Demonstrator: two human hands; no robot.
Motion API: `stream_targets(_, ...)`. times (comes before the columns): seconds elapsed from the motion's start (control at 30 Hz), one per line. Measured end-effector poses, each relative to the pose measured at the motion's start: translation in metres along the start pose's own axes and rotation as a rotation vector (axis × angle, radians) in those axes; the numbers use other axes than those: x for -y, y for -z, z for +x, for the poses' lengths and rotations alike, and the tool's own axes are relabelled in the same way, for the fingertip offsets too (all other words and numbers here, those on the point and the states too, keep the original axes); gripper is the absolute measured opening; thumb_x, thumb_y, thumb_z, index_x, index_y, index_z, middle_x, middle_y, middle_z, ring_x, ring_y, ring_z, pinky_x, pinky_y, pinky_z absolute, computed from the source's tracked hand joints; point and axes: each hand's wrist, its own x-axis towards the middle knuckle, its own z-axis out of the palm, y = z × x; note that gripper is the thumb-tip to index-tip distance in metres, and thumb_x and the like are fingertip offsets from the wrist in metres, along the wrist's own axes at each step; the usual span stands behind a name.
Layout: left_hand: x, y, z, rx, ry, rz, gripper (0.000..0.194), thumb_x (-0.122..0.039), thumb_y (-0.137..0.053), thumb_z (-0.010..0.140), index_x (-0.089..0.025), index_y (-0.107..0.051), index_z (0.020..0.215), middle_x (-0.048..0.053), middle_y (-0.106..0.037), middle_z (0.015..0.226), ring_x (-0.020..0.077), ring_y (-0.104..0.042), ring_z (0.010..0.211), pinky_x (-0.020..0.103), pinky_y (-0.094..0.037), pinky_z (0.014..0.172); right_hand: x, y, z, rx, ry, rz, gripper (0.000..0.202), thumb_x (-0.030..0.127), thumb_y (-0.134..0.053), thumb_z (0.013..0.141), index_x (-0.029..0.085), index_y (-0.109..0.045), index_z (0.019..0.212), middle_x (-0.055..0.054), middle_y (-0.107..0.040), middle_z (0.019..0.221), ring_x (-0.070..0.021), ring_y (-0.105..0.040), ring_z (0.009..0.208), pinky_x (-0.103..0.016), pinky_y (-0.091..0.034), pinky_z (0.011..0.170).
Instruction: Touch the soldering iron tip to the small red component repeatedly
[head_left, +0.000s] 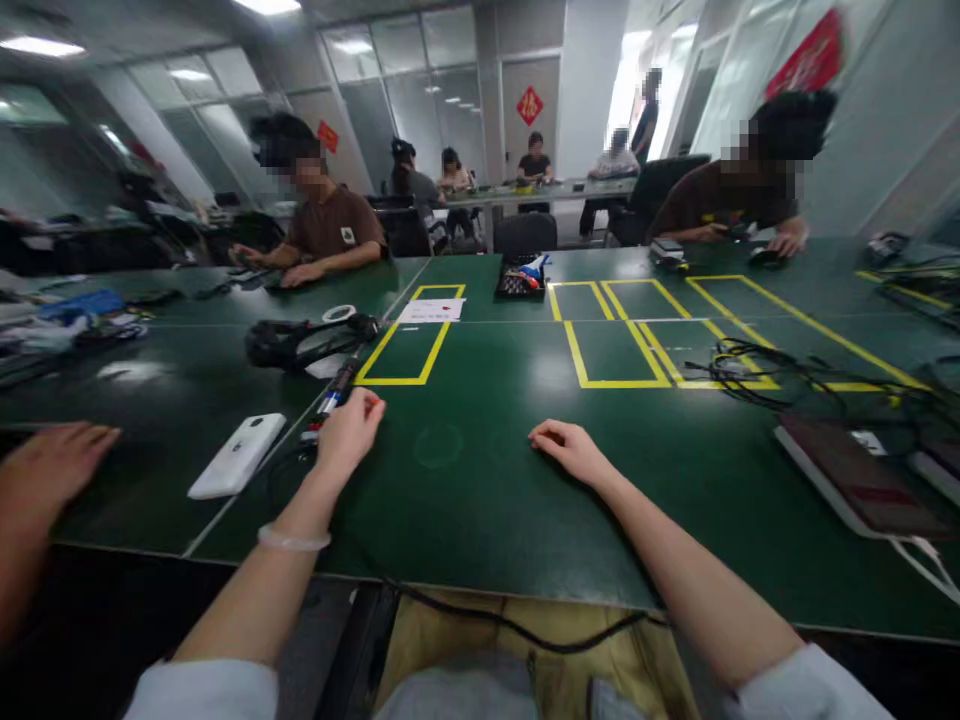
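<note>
My left hand (352, 428) rests on the green table (480, 500) with its fingers curled in, and nothing shows in them. Just left of it lies a dark stick-like object (334, 390) with blue, white and red parts, partly covered by the hand. My right hand (571, 446) is apart from the left, resting loosely closed on the tabletop, also with no object visible in it. A sheet of white paper (433, 311) lies ahead in a yellow taped rectangle (392, 382). Farther off is a black tray (519, 290) holding a blue, white and red item.
A white phone (237, 456) and another person's hand (56, 460) are at the left. A black strapped device (274, 343) sits beyond. Tangled black cables (757, 370) and a brown notebook-like object (862, 480) occupy the right. Co-workers sit across the table.
</note>
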Motion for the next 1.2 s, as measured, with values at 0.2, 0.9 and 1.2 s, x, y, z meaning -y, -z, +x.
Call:
stream_targets(0.2,-0.105,-0.084,-0.032,0.618,-0.108,-0.646,0.040,-0.046,-0.053,0.083,-0.016,-0.059,0.109,0.001,-0.058,0.079,0.0107,-0.055,0.068,0.025,-0.047,0.065,0.001,0.006,-0.002,0.028,-0.019,0.072,0.025,0.037,-0.056,0.086,0.017,-0.067,0.095,-0.005,-0.071,0.082,-0.0173,-0.064,0.075,-0.030,-0.049,0.073)
stream_targets(0.9,-0.118,-0.151,-0.060,0.769,-0.081,-0.946,0.036,-0.042,-0.069,0.075,-0.015,-0.053,0.090,0.002,-0.063,0.075,0.0103,-0.061,0.067,0.026,-0.049,0.069,-0.003,-0.004,0.002,-0.027,0.012,0.338,0.031,0.038,-0.069,0.079,0.020,-0.052,0.097,0.000,-0.059,0.085,-0.0114,-0.056,0.068,-0.026,-0.045,0.063)
stream_targets(1.2,-0.108,-0.105,-0.051,0.613,-0.411,-0.417,0.028,-0.038,-0.056,0.084,-0.020,-0.056,0.106,0.005,-0.065,0.103,0.0157,-0.063,0.093,0.030,-0.049,0.085,0.001,0.000,0.003,0.012,-0.014,0.256,0.022,0.036,-0.066,0.079,0.018,-0.054,0.087,0.002,-0.056,0.074,-0.0110,-0.050,0.061,-0.025,-0.039,0.058)
